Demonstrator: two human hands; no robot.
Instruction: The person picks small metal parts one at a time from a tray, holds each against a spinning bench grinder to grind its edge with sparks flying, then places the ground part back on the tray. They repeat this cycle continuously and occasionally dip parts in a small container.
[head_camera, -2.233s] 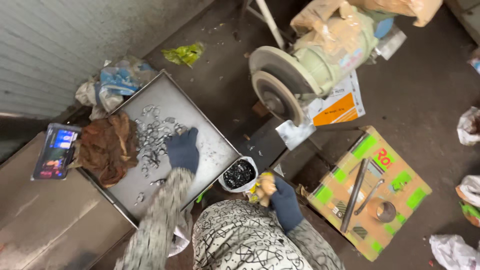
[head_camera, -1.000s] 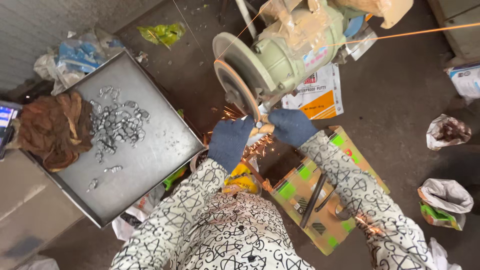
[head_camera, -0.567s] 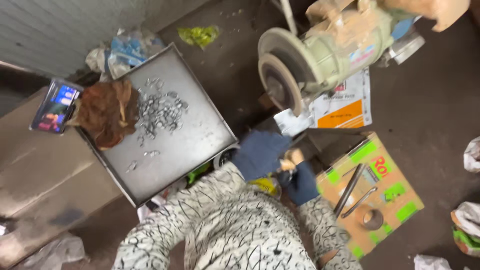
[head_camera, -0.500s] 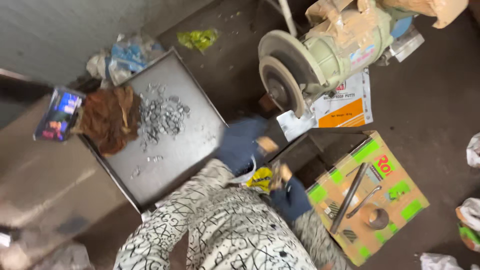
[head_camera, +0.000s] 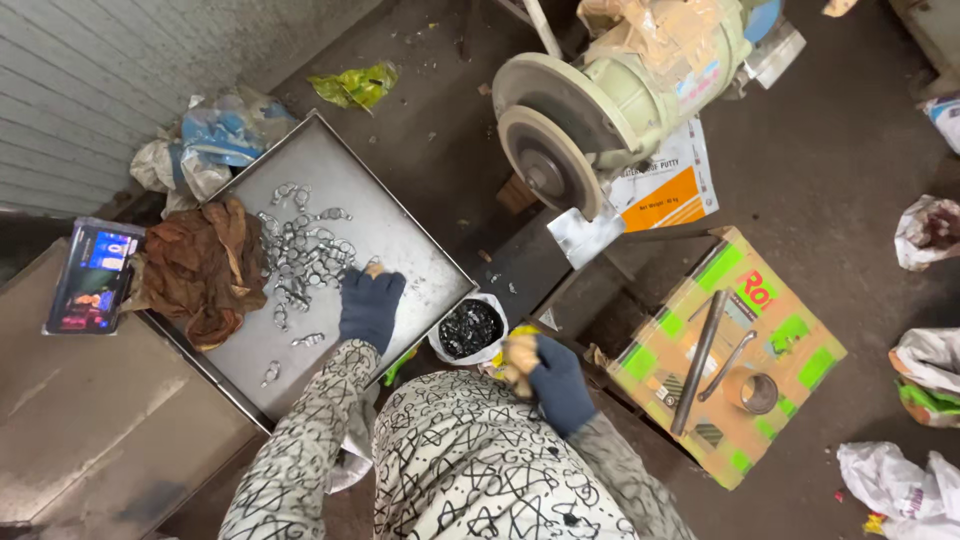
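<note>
Moved since half a second ago: left hand (head_camera: 368, 306), dark-gloved, from beside the grinder out onto the metal tray (head_camera: 400, 240), now palm-down with fingers loosely spread, holding nothing visible, just right of the heap of small metal rings (head_camera: 300, 262). Left of the rings: brown rag (head_camera: 205, 265); further left, a phone (head_camera: 90, 275) with lit screen. Right of tray: bag of dark pieces (head_camera: 470, 328). Right hand (head_camera: 555, 380), gloved, closed around a small tan piece (head_camera: 520, 355) near the lap. Bench grinder (head_camera: 600, 100) above; taped cardboard box (head_camera: 725, 350) with tools at right.
</note>
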